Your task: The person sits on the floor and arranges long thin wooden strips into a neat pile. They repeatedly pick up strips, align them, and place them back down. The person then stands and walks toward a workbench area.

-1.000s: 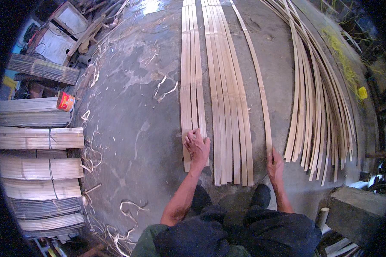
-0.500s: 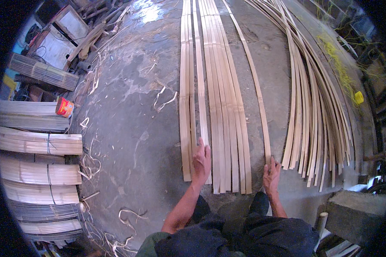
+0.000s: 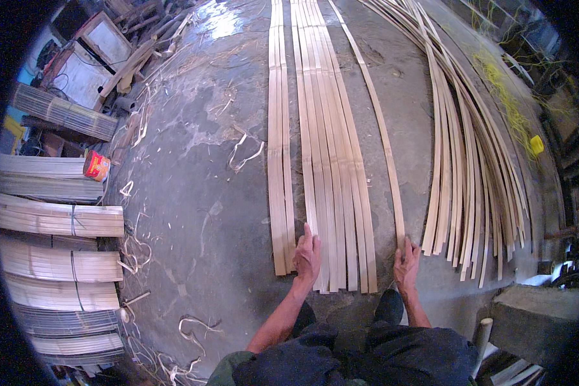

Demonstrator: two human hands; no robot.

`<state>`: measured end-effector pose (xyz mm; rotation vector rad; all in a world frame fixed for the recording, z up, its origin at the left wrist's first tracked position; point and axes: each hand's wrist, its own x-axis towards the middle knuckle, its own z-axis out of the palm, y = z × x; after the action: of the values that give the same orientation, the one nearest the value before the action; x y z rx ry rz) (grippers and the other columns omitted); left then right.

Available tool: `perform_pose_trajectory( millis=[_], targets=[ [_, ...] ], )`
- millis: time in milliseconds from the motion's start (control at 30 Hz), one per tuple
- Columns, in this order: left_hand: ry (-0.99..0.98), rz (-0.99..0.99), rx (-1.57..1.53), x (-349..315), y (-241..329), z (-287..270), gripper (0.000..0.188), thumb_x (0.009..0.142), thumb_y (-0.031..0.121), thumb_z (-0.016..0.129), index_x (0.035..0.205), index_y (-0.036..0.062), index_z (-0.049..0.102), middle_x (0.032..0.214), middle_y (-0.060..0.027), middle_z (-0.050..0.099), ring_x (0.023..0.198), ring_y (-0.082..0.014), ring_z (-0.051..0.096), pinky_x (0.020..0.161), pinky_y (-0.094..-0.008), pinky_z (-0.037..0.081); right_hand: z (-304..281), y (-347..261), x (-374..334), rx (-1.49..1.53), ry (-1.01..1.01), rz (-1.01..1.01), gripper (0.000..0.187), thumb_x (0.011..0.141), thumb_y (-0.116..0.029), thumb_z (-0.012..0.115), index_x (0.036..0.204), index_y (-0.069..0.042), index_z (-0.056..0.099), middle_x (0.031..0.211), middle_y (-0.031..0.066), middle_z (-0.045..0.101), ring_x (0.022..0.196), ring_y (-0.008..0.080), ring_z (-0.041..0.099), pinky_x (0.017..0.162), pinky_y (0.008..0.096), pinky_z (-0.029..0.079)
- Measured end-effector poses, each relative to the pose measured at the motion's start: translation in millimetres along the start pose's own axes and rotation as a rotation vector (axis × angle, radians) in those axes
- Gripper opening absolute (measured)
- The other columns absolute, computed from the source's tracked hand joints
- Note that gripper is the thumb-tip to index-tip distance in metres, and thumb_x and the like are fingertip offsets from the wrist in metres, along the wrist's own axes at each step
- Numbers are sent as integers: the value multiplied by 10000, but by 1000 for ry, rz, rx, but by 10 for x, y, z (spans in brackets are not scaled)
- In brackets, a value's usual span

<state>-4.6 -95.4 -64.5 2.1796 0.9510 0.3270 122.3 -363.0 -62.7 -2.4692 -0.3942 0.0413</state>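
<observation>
Long pale bamboo strips lie lengthwise on the floor in front of me. My left hand (image 3: pixel 307 258) grips the near part of the leftmost strip (image 3: pixel 307 186) in the middle row, its index finger pointing along the wood. That strip lies against the rest of the row (image 3: pixel 341 212). To its left, across a narrow gap, is a small group of strips (image 3: pixel 278 186). My right hand (image 3: pixel 406 265) closes around the near end of a single curved strip (image 3: pixel 388 154), which lies apart from the row.
A fanned heap of loose strips (image 3: pixel 460 193) lies to the right. Tied bundles (image 3: pixel 64 265) are stacked along the left, with a red tin (image 3: pixel 97 166) by them. Shavings (image 3: pixel 190 328) litter the floor. A concrete block (image 3: pixel 534 315) stands at the lower right.
My left hand has moved right with its strip, closing the gap to the middle row and widening the one to the left group. My right hand stays at its strip's end.
</observation>
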Motion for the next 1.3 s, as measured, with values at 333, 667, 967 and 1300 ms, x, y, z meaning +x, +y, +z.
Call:
perform_pose_trajectory(
  millis=[333,667,967,1300],
  targets=[
    [54,47,-74,18,-38,28,553,982,229,541,1453,-20,393,1009,-240,629,918,-377,636,780,-466,498,48,55,-9,-27,36,-48,475,921,-121,611,1376,-26,512,1202,250,513,1092,411,539,945,453,471],
    [98,16,-134,22,-72,9,576,947,282,588,1408,-30,442,1119,-296,639,1023,-415,645,863,-471,501,-31,-22,43,71,-17,-16,531,890,-124,639,1382,13,497,1164,265,516,1060,415,538,926,461,462],
    [31,-99,-189,68,-93,-1,486,905,349,638,1213,-17,556,970,-276,670,909,-444,657,785,-508,500,16,50,24,68,7,-31,513,889,-70,630,1380,3,502,1142,235,515,1029,383,542,900,436,475],
    [10,-53,-177,65,15,-97,445,922,327,621,1169,-35,545,935,-281,660,882,-445,649,771,-498,497,-56,-11,41,8,8,-47,512,911,-98,627,1395,-5,488,1117,233,558,990,367,580,865,417,495]
  ],
)
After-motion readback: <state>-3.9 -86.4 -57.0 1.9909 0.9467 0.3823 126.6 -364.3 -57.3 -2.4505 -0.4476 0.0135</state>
